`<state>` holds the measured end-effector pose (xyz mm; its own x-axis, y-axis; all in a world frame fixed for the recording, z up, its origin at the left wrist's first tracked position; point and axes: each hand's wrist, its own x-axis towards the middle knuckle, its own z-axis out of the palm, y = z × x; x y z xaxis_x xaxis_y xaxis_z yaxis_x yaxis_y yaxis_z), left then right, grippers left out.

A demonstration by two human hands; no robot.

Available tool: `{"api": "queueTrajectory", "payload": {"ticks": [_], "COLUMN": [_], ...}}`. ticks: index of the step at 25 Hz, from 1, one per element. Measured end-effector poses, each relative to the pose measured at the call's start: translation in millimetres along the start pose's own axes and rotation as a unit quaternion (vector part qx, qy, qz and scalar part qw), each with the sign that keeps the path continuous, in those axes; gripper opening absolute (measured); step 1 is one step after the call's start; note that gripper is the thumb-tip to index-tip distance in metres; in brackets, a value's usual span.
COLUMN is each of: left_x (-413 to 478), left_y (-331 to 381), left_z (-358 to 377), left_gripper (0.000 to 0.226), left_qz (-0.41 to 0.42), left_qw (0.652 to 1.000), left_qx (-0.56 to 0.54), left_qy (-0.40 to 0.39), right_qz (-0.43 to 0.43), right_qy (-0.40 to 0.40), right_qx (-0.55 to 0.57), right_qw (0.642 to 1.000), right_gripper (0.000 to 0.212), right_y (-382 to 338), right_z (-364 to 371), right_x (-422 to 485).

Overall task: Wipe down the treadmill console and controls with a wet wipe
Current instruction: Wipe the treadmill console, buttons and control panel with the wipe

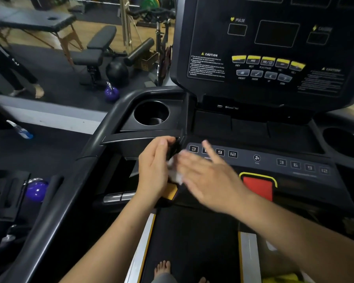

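From the head view, both hands meet at centre-left of the frame, over the left end of the lower control strip point(213, 153). The wet wipe point(175, 175) is a small white crumple squeezed between them, just off the strip's edge and not lying flat on any surface. The left hand point(154, 170) stands palm inward with its fingertips curled at the top. Whether they close on the wipe or on the dark console edge behind it, I cannot tell. The right hand point(206, 176) is motion-blurred, its fingers point(209, 149) stretched out straight over the numbered speed keys, with the wipe at its palm side. To my eye the job is at or near its start, with the wipe being readied rather than dragged over anything. No damp streaks show on the treadmill console point(277, 34) at upper right, though the dim light and blur would hide them. By that reading nearly everything is left: the display panel, the yellow buttons point(268, 61), both numbered key rows, the red stop button point(258, 187) at centre-right and the cup holder point(151, 113) above the hands.
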<state>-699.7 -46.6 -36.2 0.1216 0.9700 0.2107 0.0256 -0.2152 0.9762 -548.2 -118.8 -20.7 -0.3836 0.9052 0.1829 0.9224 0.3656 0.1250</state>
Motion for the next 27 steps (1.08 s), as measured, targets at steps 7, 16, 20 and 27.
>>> {"api": "queueTrajectory", "payload": {"ticks": [7,16,20,27], "left_x": [-1,-7,-9,-13], "left_y": [-1,6,4,8], "left_z": [6,12,14,20], "left_gripper": [0.017,0.018,0.018,0.034], "left_qz": [0.032,0.127,0.156,0.167], "left_qw": [0.992,0.948,0.932,0.9], "left_qx": [0.121,0.289,0.321,0.395], "left_qy": [-0.032,-0.046,-0.058,-0.076], "right_qz": [0.087,0.285,0.158,0.414], "right_qy": [0.018,0.017,0.0,0.071], "right_qx": [0.035,-0.003,0.061,0.065], "right_qw": [0.995,0.958,0.986,0.905], "right_gripper": [0.047,0.054,0.048,0.044], "right_y": [-47,18,-59,54], "right_z": [1,-15,-10,-22], "right_x": [-31,-34,-45,-104]}}
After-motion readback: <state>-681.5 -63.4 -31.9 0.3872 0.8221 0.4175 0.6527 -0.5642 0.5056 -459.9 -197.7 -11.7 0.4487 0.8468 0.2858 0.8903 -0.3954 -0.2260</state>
